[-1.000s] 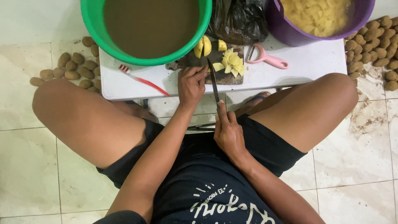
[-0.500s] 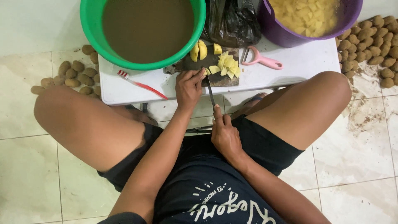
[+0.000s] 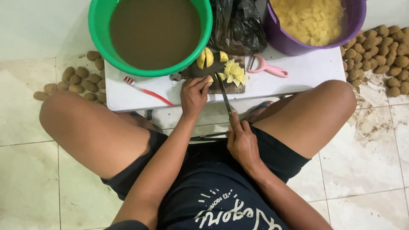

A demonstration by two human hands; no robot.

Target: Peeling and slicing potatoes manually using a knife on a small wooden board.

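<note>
My left hand (image 3: 194, 96) rests on the near edge of a dark cutting board (image 3: 213, 68), fingers pinching a yellow potato piece (image 3: 210, 79). My right hand (image 3: 242, 140) grips a knife (image 3: 224, 94) by its handle, the blade pointing up onto the board beside the left fingers. Cut potato chunks (image 3: 235, 71) and two potato halves (image 3: 205, 57) lie on the board. The board sits on a low white table (image 3: 306, 68) between my knees.
A green basin of murky water (image 3: 151, 34) and a purple tub of cut potato (image 3: 313, 21) stand at the table's back, a black bag (image 3: 238, 23) between them. A pink peeler (image 3: 266, 67) and a red toothbrush (image 3: 147, 90) lie on the table. Unpeeled potatoes (image 3: 79, 79) are heaped on the floor at both sides (image 3: 379, 55).
The knife blade has swung slightly right and my right hand shifted right and down. My left hand stays on the potato piece at the board's edge.
</note>
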